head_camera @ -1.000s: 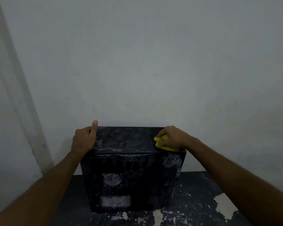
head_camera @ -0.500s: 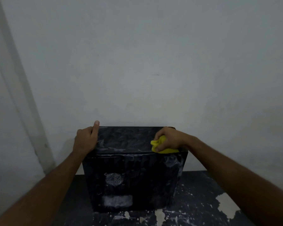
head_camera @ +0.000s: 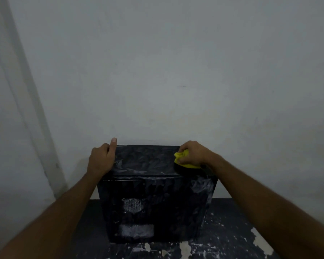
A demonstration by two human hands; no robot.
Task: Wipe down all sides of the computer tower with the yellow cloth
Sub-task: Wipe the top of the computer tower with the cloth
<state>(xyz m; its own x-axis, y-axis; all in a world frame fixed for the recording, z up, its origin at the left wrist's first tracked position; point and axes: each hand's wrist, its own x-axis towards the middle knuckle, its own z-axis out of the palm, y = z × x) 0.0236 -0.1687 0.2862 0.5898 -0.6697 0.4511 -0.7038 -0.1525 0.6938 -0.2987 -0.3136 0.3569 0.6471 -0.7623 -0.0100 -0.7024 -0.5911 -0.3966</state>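
Pale wall [head_camera: 176,71] fills everything from nine round to three o'clock. At six o'clock, a dark table [head_camera: 232,230] with chipped, flaking paint. The black computer tower [head_camera: 153,206] stands on it, dead centre, dusty streaks across its top and a round mesh vent on the near face. Left hand [head_camera: 101,159] at ten o'clock of the tower, gripping the top left edge, thumb stretched along the top, fingers curled over the side. Right hand [head_camera: 192,153] at two o'clock, fingers bunched tight around the yellow cloth [head_camera: 183,161], pressing it onto the top's right edge.
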